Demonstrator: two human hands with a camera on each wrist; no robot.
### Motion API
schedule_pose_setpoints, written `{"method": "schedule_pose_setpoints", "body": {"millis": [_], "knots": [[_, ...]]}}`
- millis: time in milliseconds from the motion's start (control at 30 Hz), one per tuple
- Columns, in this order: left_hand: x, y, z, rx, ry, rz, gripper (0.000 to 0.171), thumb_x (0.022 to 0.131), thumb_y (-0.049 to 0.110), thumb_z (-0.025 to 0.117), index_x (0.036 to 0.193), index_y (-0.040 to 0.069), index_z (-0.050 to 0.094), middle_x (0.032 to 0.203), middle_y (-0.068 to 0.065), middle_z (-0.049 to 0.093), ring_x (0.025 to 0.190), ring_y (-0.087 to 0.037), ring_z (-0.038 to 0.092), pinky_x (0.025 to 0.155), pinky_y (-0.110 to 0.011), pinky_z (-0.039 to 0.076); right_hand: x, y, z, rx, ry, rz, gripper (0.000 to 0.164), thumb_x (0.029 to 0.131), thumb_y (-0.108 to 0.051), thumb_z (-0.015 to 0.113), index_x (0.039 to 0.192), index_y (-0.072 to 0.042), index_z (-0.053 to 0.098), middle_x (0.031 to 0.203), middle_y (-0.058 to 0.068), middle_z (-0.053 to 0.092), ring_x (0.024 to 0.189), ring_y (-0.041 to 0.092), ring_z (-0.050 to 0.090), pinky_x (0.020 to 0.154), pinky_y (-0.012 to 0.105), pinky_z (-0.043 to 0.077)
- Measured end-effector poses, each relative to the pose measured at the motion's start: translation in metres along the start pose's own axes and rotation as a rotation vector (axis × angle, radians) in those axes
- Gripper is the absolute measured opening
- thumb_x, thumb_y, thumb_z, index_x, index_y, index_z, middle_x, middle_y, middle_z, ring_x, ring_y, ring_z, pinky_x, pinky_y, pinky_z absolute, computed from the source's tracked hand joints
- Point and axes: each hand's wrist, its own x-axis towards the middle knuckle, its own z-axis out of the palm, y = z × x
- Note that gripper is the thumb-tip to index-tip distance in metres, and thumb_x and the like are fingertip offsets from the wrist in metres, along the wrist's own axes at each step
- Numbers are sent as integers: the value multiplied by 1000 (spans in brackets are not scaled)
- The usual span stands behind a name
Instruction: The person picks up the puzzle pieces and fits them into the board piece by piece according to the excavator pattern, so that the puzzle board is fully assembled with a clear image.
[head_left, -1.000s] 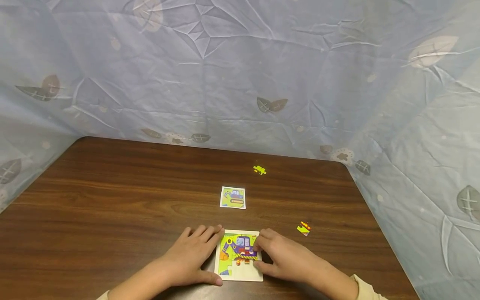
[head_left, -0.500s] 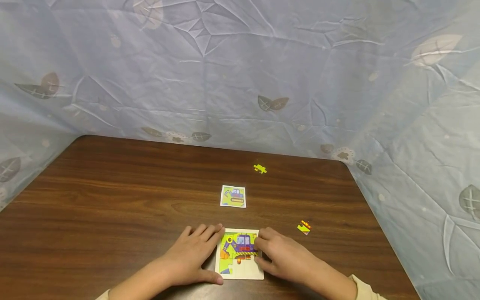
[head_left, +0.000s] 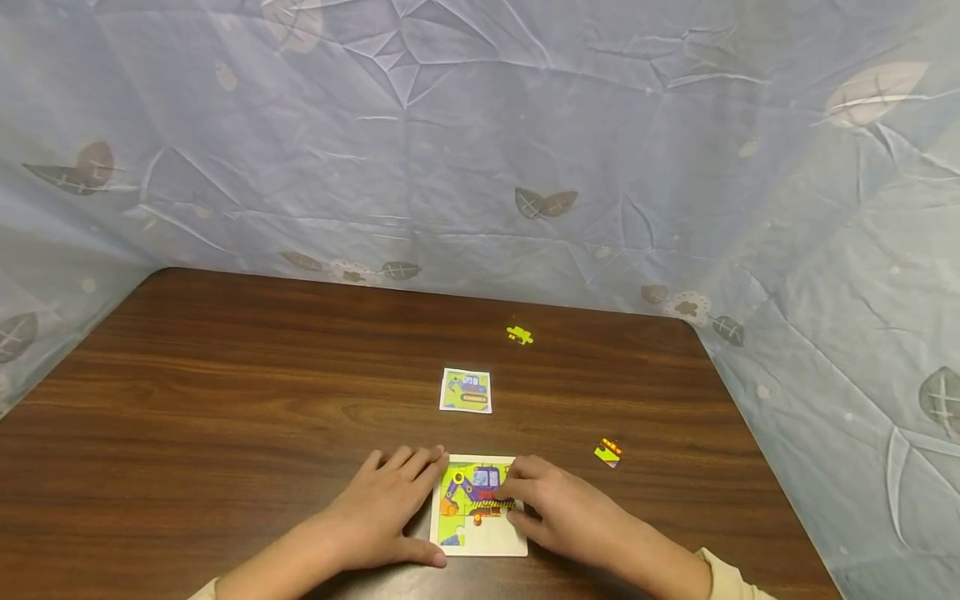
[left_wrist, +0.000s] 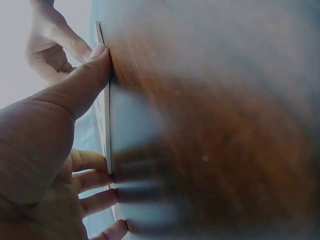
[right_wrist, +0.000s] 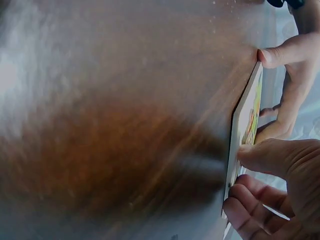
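Note:
A square jigsaw puzzle board (head_left: 491, 543) with a purple digger picture lies near the table's front. Its lower right part is bare cream. My left hand (head_left: 378, 504) lies along the left edge, fingers extended; its thumb (left_wrist: 95, 62) touches the board's near corner. At the right side, my right hand (head_left: 558, 510) bends its fingers over the picture, holding a puzzle piece (head_left: 487, 505) between thumb and fingers. That piece, with striped and red parts, sits within the picture and is partly covered by the fingers. The right thumb (right_wrist: 255, 154) reaches over the board's edge.
A small picture card (head_left: 466, 392) of the same digger lies beyond the board. One loose yellow-green puzzle piece (head_left: 521, 335) is farther back, and a red and green puzzle piece (head_left: 608, 452) lies to the right. A patterned cloth (head_left: 465, 150) hangs behind the brown table (head_left: 225, 375).
The puzzle piece under my right fingers has settled closer against the picture above it. My right fingertips have shifted slightly left over the board. The left hand stays in place.

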Motion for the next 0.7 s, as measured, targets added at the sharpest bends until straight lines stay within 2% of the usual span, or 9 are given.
{"method": "schedule_pose_setpoints", "body": {"millis": [200,300,400,533,700], "knots": [[-1,0,-1,-1,-12,-1,116,78,80,69,161,6,39,166,-13,43,144,-31,47,112,-64,39,1,-6,-4,-93,-9,-74,13,97,-16,74,109,-16,82,98,-9,58,89,-1,47,73,12,48],[0,0,-2,-4,-17,-2,116,78,81,69,161,6,38,167,-13,42,145,-31,47,112,-65,38,3,-9,-6,-173,-24,-97,12,98,-15,73,106,-16,82,93,-10,55,86,1,43,69,11,45],[0,0,-3,-6,-19,-5,116,78,80,70,161,6,38,167,-13,42,145,-32,46,112,-66,38,4,-11,-7,-200,-35,-102,13,98,-14,72,107,-16,81,90,-10,53,85,2,42,69,11,43],[0,0,-3,-13,-26,-5,116,78,80,70,161,6,39,167,-13,42,146,-34,46,112,-68,38,3,-8,-9,-152,-52,-99,15,99,-19,72,112,-17,80,91,-10,53,85,1,41,70,12,43],[-1,2,-2,-12,-35,-3,117,77,81,69,161,6,39,167,-14,42,146,-35,46,112,-69,38,0,4,-16,21,-133,-56,30,104,-30,66,130,-18,73,108,-11,62,91,-3,50,78,15,49]]}}
